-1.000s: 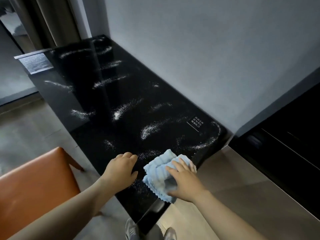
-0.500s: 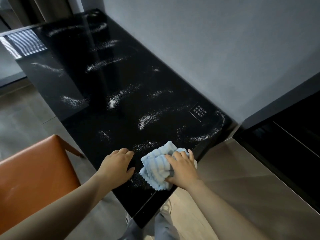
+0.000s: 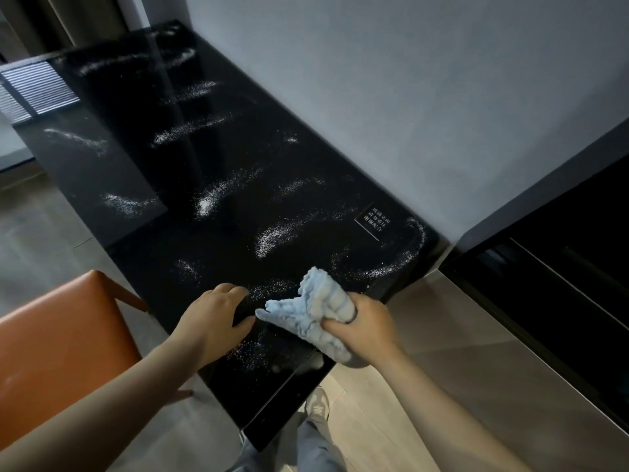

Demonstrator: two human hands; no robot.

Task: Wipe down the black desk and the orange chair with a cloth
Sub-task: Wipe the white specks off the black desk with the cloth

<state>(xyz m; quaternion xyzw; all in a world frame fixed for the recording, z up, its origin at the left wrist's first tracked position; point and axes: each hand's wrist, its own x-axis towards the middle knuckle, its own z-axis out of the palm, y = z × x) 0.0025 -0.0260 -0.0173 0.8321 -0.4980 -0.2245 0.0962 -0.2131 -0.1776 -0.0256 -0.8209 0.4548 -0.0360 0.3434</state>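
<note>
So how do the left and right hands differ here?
The left hand holds nothing and rests on the black desk; the right hand grips the bunched blue cloth. The left hand is over the desktop; the right hand is at its edge. Both are bare.

The black desk (image 3: 238, 158) has a hard, glossy top (glass, by the look of it) slick enough to mirror daylight at its far corner. Dry white powder (image 3: 272, 236) lies on it in grainy, matt streaks. The pale blue cloth (image 3: 320, 308) is soft and fluffy, with raised ribs. The orange chair (image 3: 61, 335) is covered in smooth leather or leatherette with a dull sheen. The grey wall (image 3: 408, 97) is flat matt — the dark cabinet (image 3: 561, 267) front polished.
</note>
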